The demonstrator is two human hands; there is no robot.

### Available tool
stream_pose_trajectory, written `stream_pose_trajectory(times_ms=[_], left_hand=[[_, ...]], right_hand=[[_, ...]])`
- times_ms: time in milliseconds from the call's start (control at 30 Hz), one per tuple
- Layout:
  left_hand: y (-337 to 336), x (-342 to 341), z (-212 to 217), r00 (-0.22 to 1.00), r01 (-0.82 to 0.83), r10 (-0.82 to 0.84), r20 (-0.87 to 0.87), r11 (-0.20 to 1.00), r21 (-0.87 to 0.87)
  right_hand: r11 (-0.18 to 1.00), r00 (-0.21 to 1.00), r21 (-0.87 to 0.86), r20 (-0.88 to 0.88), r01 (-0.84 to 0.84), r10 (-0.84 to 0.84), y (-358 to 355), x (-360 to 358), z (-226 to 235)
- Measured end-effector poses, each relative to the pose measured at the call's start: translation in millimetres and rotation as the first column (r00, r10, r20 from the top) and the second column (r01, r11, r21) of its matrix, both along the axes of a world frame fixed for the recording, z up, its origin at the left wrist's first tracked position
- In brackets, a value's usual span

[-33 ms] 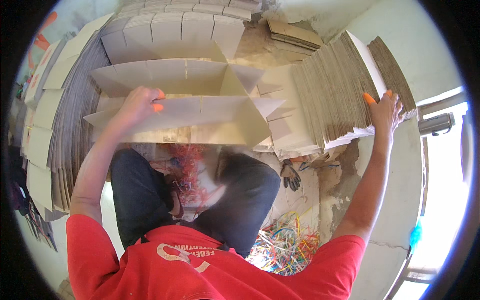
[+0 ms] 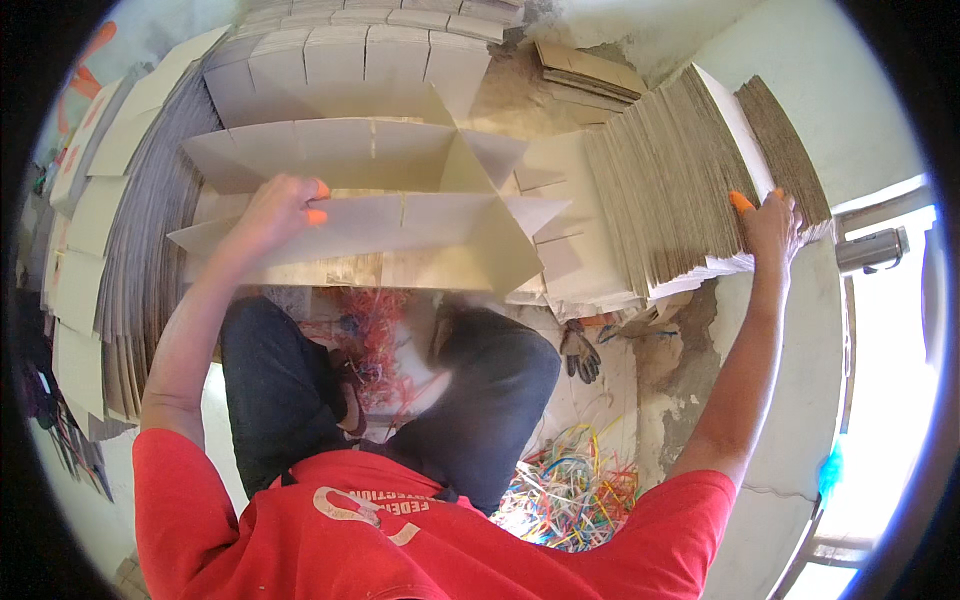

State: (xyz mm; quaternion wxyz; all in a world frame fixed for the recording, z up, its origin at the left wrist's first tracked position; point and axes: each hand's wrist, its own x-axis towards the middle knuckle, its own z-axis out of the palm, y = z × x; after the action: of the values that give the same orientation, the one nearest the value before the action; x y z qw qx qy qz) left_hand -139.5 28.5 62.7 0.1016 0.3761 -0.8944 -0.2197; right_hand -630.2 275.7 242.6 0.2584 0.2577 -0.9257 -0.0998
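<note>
My left hand point(image 2: 278, 215) pinches the top edge of the nearest long cardboard divider strip point(image 2: 390, 222), with orange covers on its fingertips. That strip stands on edge, slotted across a cross strip point(image 2: 522, 245) at its right end. Behind it stands a second long strip point(image 2: 330, 148), parallel to the first and crossing the same short piece. Far to the right, my right hand point(image 2: 772, 225) rests on the near edge of a thick stack of cardboard sheets point(image 2: 665, 170). Its thumb and fingers are spread apart over the sheet edges, and part of the fingers is hidden.
Tall stacks of cardboard point(image 2: 150, 230) line the left side, and more slotted pieces point(image 2: 340, 60) stand at the back. Flat cardboard pieces point(image 2: 590, 72) lie back right. Below are a dark glove point(image 2: 580, 352), tangled coloured straps point(image 2: 575, 490) and red strips point(image 2: 372, 335).
My right hand has shifted very slightly downward along the stack's edge. My left hand and the divider strips look the same.
</note>
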Motion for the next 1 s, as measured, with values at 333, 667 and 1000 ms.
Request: stream_pose_trajectory(times_ms=[333,667,1000], left_hand=[[4.7,8.8,0.0,0.997,-0.039,0.029,-0.075,0.991,-0.125],[-3.1,5.6,2.5,0.994,0.102,-0.104,-0.026,0.991,-0.083],[0.2,0.6,-29.1,0.975,0.085,-0.106,-0.194,0.99,-0.115]], right_hand=[[0.938,0.938,0.039,-0.002,-0.346,0.346,-3.2,-34.4,0.8],[0.865,0.796,-0.067,-0.432,-0.497,0.424,15.9,-72.0,19.0],[0.353,0.373,-0.765,0.159,-0.539,0.914,-53.5,182.9,-7.8]])
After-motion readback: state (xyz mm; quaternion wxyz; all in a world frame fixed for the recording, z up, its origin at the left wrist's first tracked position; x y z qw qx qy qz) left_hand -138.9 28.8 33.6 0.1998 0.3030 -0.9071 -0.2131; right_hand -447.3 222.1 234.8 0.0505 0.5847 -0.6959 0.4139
